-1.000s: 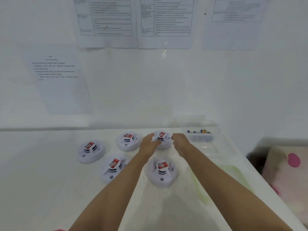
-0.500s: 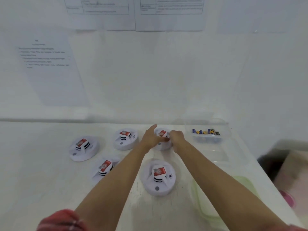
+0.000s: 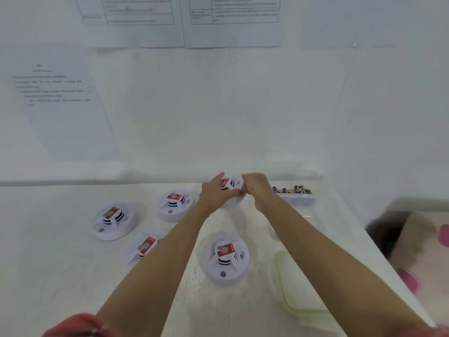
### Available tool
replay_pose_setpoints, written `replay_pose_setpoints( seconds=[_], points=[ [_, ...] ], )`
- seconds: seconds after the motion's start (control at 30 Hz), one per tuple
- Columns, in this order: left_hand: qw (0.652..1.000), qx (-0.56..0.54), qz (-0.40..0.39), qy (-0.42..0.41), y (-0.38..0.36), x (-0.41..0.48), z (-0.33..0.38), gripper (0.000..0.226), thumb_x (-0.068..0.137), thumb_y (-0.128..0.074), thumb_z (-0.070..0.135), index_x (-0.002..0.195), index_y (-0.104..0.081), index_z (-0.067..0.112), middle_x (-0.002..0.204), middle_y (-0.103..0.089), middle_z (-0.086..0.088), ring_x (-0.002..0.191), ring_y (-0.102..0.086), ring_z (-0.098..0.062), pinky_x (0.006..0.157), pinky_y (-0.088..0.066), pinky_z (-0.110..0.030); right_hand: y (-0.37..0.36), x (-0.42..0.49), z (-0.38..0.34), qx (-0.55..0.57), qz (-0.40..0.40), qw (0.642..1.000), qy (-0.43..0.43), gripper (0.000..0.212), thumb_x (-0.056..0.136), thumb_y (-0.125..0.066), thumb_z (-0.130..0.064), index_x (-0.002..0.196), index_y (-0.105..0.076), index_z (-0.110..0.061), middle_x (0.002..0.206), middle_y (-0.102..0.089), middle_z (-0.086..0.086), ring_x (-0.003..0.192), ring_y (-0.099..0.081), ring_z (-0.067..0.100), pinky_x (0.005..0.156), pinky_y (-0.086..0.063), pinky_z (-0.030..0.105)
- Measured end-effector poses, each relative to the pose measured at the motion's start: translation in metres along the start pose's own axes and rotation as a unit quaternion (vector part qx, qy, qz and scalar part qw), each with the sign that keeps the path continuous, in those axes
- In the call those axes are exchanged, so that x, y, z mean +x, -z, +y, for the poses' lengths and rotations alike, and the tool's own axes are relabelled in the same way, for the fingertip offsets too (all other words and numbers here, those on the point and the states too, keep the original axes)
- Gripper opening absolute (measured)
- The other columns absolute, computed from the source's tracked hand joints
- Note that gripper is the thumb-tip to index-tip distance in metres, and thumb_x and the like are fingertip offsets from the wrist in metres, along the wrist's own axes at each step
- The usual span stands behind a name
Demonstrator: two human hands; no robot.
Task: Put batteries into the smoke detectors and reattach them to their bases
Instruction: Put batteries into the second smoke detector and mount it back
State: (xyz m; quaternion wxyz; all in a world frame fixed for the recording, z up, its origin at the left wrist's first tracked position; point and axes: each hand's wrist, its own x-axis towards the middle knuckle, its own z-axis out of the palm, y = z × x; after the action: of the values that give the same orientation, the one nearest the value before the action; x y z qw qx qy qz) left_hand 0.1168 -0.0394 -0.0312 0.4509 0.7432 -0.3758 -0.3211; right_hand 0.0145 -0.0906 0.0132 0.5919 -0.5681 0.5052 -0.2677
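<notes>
Several white round smoke detectors with red labels lie on the white table (image 3: 56, 276). At the far middle, my left hand (image 3: 215, 192) and my right hand (image 3: 257, 188) grip one smoke detector (image 3: 230, 184) from both sides, and it looks tilted and lifted off the table. Other detectors lie at the far left (image 3: 115, 220), behind centre (image 3: 175, 204), under my left forearm (image 3: 144, 248), and nearest to me (image 3: 224, 257). Batteries (image 3: 291, 190) lie in a clear container (image 3: 297, 199) just right of my right hand.
A clear plastic lid (image 3: 295, 290) lies on the table under my right forearm. The white wall behind carries printed sheets (image 3: 63, 103). The table's right edge drops to a floral patterned surface (image 3: 422, 249).
Both hands have closed in round the far middle detector and raised it slightly. The camera view has tipped downward a little.
</notes>
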Motion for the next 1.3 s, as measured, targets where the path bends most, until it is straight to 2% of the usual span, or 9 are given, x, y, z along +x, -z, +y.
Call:
replay_pose_setpoints(
  seconds=[0.07,0.23,0.43,0.6,0.7,0.8,0.93,1.07,1.3],
  points=[
    [0.999,-0.048,-0.003,-0.025,0.005,-0.007,0.013,0.108,0.046,-0.068,0.056,0.143,-0.037,0.021,0.139,-0.043,0.001,0.123,-0.046,-0.018,0.092,-0.038,-0.027,0.008,-0.006,-0.012,-0.006,-0.004,1.000,0.025,0.038,0.094,-0.042,-0.006,0.126,-0.048,0.014,0.120,-0.054,0.030,0.087,-0.038,0.018,0.087,-0.043,0.043],
    [0.968,-0.240,-0.074,-0.026,0.017,-0.029,0.048,0.034,0.075,-0.062,0.039,0.104,-0.061,0.021,0.108,-0.060,-0.004,0.091,-0.057,-0.016,0.079,-0.044,-0.028,0.036,-0.034,-0.032,0.010,-0.078,0.982,0.169,0.035,0.093,-0.048,-0.009,0.127,-0.055,-0.009,0.121,-0.054,0.001,0.104,-0.049,0.011,0.090,-0.035,0.024],
    [0.848,-0.499,-0.180,0.001,0.007,-0.051,0.064,0.058,0.071,-0.053,0.039,0.122,-0.054,0.012,0.123,-0.053,-0.016,0.109,-0.047,-0.030,0.097,-0.037,-0.039,0.058,-0.058,-0.024,-0.073,-0.095,0.956,0.267,0.049,0.083,-0.066,-0.012,0.130,-0.051,-0.012,0.132,-0.052,0.001,0.104,-0.055,0.014,0.073,-0.043,0.012],
    [0.830,-0.519,-0.203,0.000,-0.019,-0.060,0.072,0.054,0.085,-0.042,0.056,0.116,-0.059,0.015,0.118,-0.058,-0.014,0.107,-0.054,-0.029,0.103,-0.036,-0.046,0.078,-0.068,-0.015,-0.106,-0.062,0.948,0.293,0.061,0.076,-0.074,-0.017,0.131,-0.048,-0.011,0.118,-0.049,-0.006,0.101,-0.051,0.011,0.057,-0.044,0.008],
    [0.838,-0.504,-0.207,0.015,-0.037,-0.065,0.079,0.060,0.086,-0.036,0.065,0.106,-0.064,0.015,0.105,-0.068,-0.013,0.101,-0.059,-0.029,0.097,-0.040,-0.049,0.093,-0.066,-0.013,-0.149,-0.045,0.933,0.324,0.057,0.072,-0.078,-0.014,0.123,-0.054,-0.011,0.101,-0.048,-0.012,0.090,-0.049,0.010,0.075,-0.044,0.018],
    [0.846,-0.496,-0.190,0.043,-0.052,-0.066,0.083,0.057,0.086,-0.037,0.064,0.107,-0.063,0.017,0.106,-0.066,-0.015,0.101,-0.058,-0.032,0.097,-0.037,-0.053,0.106,-0.061,-0.011,-0.199,-0.029,0.920,0.338,0.060,0.068,-0.080,-0.015,0.122,-0.054,-0.011,0.111,-0.047,-0.001,0.097,-0.048,0.012,0.077,-0.038,0.016],
    [0.812,-0.554,-0.178,0.048,-0.072,-0.070,0.085,0.048,0.088,-0.039,0.054,0.100,-0.063,0.014,0.087,-0.072,-0.011,0.078,-0.068,-0.026,0.083,-0.048,-0.038,0.120,-0.054,-0.005,-0.239,-0.037,0.904,0.353,0.061,0.065,-0.080,-0.015,0.120,-0.053,-0.010,0.117,-0.049,0.005,0.101,-0.050,0.015,0.075,-0.041,0.013],
    [0.794,-0.579,-0.182,0.048,-0.082,-0.075,0.084,0.047,0.088,-0.036,0.051,0.093,-0.062,0.012,0.078,-0.070,-0.010,0.063,-0.068,-0.023,0.065,-0.055,-0.033,0.123,-0.050,0.003,-0.291,-0.042,0.883,0.366,0.063,0.064,-0.080,-0.020,0.120,-0.052,-0.009,0.115,-0.049,0.006,0.105,-0.050,0.019,0.090,-0.046,0.029],
    [0.797,-0.578,-0.157,0.086,-0.087,-0.074,0.076,0.042,0.084,-0.041,0.049,0.095,-0.062,0.014,0.081,-0.067,-0.009,0.082,-0.056,-0.023,0.077,-0.044,-0.035,0.124,-0.045,0.006,-0.349,-0.050,0.856,0.378,0.053,0.059,-0.078,-0.031,0.096,-0.055,-0.001,0.092,-0.045,0.004,0.085,-0.044,0.020,0.065,-0.036,0.021]
  ],
)
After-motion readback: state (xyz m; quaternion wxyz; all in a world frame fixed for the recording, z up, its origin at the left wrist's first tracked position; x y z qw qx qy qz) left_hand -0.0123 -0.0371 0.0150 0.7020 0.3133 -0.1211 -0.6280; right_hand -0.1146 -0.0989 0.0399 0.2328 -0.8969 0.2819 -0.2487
